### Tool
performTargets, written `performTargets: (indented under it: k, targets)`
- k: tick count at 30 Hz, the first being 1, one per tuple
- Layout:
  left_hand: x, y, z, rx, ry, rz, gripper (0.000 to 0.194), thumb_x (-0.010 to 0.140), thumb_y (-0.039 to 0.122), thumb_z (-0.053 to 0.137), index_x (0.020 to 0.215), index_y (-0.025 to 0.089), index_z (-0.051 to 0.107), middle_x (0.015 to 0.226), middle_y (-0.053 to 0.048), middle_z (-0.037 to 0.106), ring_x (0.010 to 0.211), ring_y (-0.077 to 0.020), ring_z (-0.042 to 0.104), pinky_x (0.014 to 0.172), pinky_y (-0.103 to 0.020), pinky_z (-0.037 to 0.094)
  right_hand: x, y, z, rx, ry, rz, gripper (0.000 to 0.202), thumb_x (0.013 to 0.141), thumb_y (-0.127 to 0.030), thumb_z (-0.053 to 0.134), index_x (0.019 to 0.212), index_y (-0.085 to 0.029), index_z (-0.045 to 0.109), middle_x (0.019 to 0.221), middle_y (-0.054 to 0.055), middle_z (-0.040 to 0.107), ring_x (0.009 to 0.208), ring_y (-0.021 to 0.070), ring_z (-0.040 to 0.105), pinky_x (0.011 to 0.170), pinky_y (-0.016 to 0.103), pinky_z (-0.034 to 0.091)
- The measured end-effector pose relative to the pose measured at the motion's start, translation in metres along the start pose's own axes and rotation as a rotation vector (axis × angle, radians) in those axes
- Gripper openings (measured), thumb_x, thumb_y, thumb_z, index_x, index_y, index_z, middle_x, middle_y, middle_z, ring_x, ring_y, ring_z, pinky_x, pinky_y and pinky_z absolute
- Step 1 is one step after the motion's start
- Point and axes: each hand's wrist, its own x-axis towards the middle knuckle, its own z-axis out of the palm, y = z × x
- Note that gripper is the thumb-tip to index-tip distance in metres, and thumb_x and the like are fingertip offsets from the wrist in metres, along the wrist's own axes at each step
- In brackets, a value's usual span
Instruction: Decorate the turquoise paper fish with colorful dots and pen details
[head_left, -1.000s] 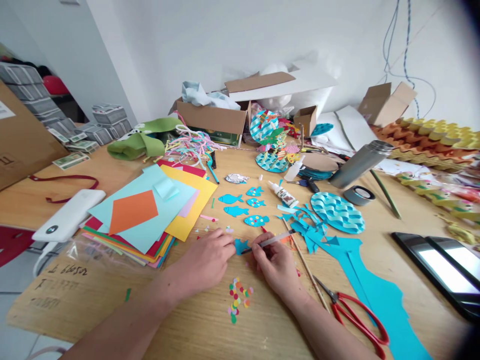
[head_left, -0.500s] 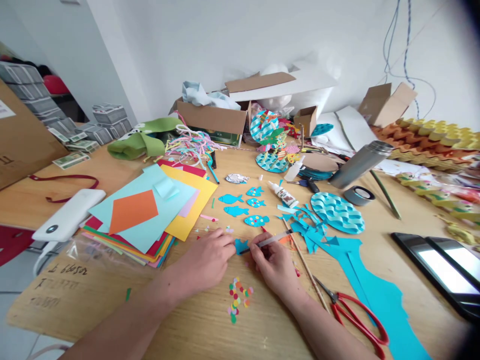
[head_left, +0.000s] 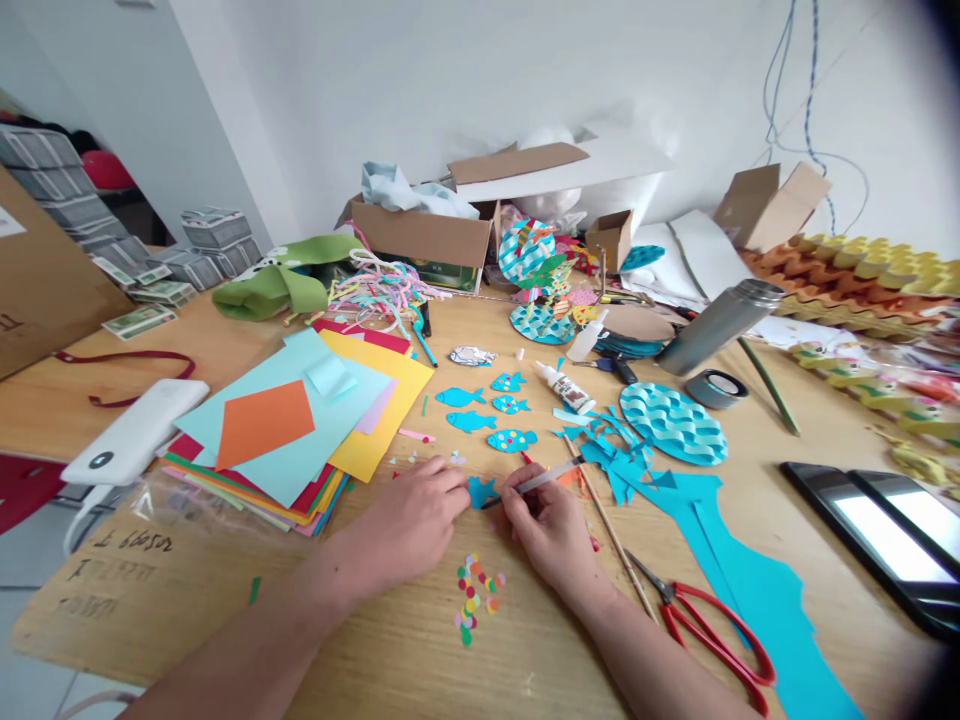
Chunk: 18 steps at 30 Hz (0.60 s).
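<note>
Relative to the frame half a second earlier, the view has shifted slightly, placing most items marginally farther left. The pen point(head_left: 544, 477) has shifted only slightly; its dark tip remains directed at the blue fish point(head_left: 482, 490). Both hands keep their positions.

Right hand point(head_left: 551, 530): fingers closed on the pen. Left hand point(head_left: 424, 510): fingers together and bent, tips at the left side of the blue fish; whether they grip it or only press cannot be told. The blue fish lies on the table point(head_left: 379, 650), between the hands. Contact of pen tip and fish cannot be confirmed.

Count, beyond the hands:
- Plain fish point(head_left: 471, 422): two.
- Dotted fish point(head_left: 512, 440): three.
- Pale fish point(head_left: 472, 356): one, farthest.
- Glue bottles point(head_left: 568, 389): two, far right of the fish.

Count, right side:
- Scissors point(head_left: 712, 640): one, near.
- Flask point(head_left: 720, 325): one, far.
- Phones point(head_left: 847, 530): two.

Paper dots point(head_left: 471, 592): one cluster, near, between the forearms.
</note>
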Motion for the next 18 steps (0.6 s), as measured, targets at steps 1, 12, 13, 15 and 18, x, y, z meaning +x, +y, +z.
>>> performTargets:
  k: [1,12,13,15,18]
  targets:
    - [-0.0001,-0.0002,0.0002,-0.001,0.0,-0.001,0.027,0.085,0.001,0.047,0.096,0.016,0.066,0.111,-0.006,0.067,0.11,-0.0225,0.058,0.102,-0.039,0.046,0.0,-0.0002,0.0,0.003,0.002,0.007,0.026,0.086,-0.045,0.057,0.077,-0.021,0.055,0.054,-0.002,0.053,0.047,0.0155,0.051,0.045,0.026,0.039]
    - [0.0001,0.0009,-0.0017,-0.018,-0.015,-0.018,0.03,0.084,0.0,0.045,0.097,0.016,0.066,0.113,-0.007,0.067,0.111,-0.0222,0.056,0.102,-0.04,0.046,-0.0009,-0.0016,-0.0005,0.009,0.007,-0.011,0.027,0.088,-0.046,0.056,0.078,-0.021,0.056,0.055,-0.003,0.049,0.046,0.0148,0.048,0.044,0.026,0.037]
    - [0.0002,0.001,-0.0019,-0.017,-0.02,-0.02,0.03,0.084,0.0,0.045,0.097,0.016,0.066,0.113,-0.007,0.067,0.111,-0.0222,0.056,0.101,-0.04,0.047,-0.0006,-0.0014,-0.0003,0.007,0.004,-0.011,0.028,0.088,-0.047,0.056,0.077,-0.021,0.056,0.055,-0.003,0.049,0.046,0.015,0.049,0.044,0.026,0.038]
    - [0.0002,0.0011,-0.002,-0.011,-0.025,-0.021,0.03,0.084,0.0,0.044,0.097,0.016,0.066,0.112,-0.007,0.067,0.11,-0.0224,0.057,0.1,-0.04,0.047,-0.0001,-0.0008,0.0001,0.007,0.005,-0.011,0.029,0.087,-0.049,0.057,0.077,-0.021,0.056,0.055,-0.003,0.05,0.046,0.0151,0.05,0.044,0.026,0.038]
    - [0.0001,0.0007,-0.0013,-0.001,-0.017,-0.013,0.029,0.084,0.001,0.045,0.097,0.016,0.066,0.113,-0.007,0.067,0.11,-0.0226,0.057,0.1,-0.04,0.047,0.0008,0.0002,0.0007,0.022,0.005,-0.003,0.031,0.087,-0.051,0.058,0.078,-0.021,0.057,0.056,-0.002,0.052,0.047,0.0156,0.051,0.044,0.026,0.039]
